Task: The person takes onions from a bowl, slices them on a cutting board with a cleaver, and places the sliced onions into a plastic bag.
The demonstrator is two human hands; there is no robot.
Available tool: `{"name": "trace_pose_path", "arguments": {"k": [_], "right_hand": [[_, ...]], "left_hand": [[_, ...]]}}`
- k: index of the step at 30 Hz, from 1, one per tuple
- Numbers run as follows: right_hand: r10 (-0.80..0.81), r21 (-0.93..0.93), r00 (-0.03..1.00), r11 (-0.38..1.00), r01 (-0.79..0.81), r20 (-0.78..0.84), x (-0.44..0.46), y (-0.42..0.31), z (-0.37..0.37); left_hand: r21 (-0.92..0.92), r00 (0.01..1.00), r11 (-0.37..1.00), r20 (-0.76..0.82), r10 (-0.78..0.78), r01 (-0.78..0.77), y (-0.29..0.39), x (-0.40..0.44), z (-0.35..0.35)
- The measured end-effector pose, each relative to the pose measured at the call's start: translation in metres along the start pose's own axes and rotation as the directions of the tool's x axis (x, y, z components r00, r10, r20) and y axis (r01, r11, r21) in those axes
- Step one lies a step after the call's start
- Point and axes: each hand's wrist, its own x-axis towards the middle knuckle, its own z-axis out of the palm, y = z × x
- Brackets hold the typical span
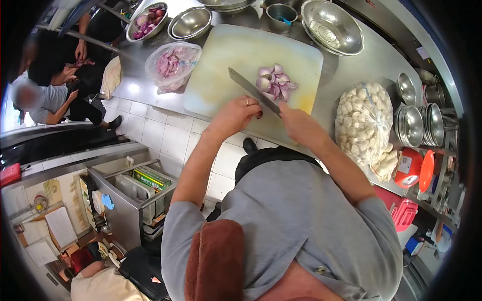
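My right hand (298, 124) is wrapped round the handle of a kitchen knife (253, 90), its broad blade pointing to the far left over the cutting board (226, 55). Just left of the blade, near the board's front edge, is my left hand (236, 115), fingers curled together. A small dark reddish bit shows at its fingertips, too small to name. Beyond the knife lies a pile of cut purple shallots or onions (276, 83). To the left, a clear plastic bag (173, 65) holds more sliced purple pieces.
Metal bowls line the back, one with purple onions (149, 21), another a perforated bowl (332, 26). A big bag of garlic (364, 120) stands at right, near a red scale (407, 168). Other people work at far left; another person (110, 281) is at lower left.
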Motion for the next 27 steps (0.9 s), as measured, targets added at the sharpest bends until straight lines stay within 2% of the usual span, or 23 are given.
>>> {"name": "trace_pose_path", "arguments": {"k": [2,5,7,11,13,19,22,27], "right_hand": [[-0.026,0.013,0.999,1.000,0.027,-0.022,-0.001,-0.005,0.001],[0.036,-0.066,0.999,0.997,-0.034,0.030,-0.008,-0.013,-0.001],[0.029,-0.049,0.999,0.998,-0.028,0.025,-0.011,-0.012,0.000],[0.018,-0.023,1.000,1.000,-0.017,0.023,-0.010,-0.020,-0.018],[0.081,-0.054,0.990,0.996,-0.075,0.118,-0.019,-0.027,-0.028],[0.043,-0.081,0.996,0.996,-0.036,0.078,-0.008,-0.020,-0.012],[0.113,-0.074,0.984,0.992,-0.103,0.135,-0.017,-0.031,-0.027],[0.094,-0.068,0.991,0.994,-0.088,0.097,-0.006,-0.020,-0.010]], "left_hand": [[0.018,0.999,1.000,0.043,0.011,-0.012,0.002,0.001,0.000],[-0.057,1.000,0.998,0.000,-0.013,0.013,-0.006,0.004,0.007],[0.020,0.990,0.998,-0.131,-0.051,0.054,-0.005,0.008,0.012],[0.019,0.988,0.999,-0.150,-0.023,0.026,-0.010,0.010,0.014],[0.038,0.985,0.999,-0.168,-0.030,0.037,-0.009,0.011,0.014],[0.071,0.976,0.997,-0.218,0.013,0.003,-0.009,0.009,0.016],[0.036,0.978,0.998,-0.205,-0.038,0.047,-0.009,0.009,0.016],[0.036,0.976,0.999,-0.218,-0.011,0.020,-0.013,0.008,0.019]]}}
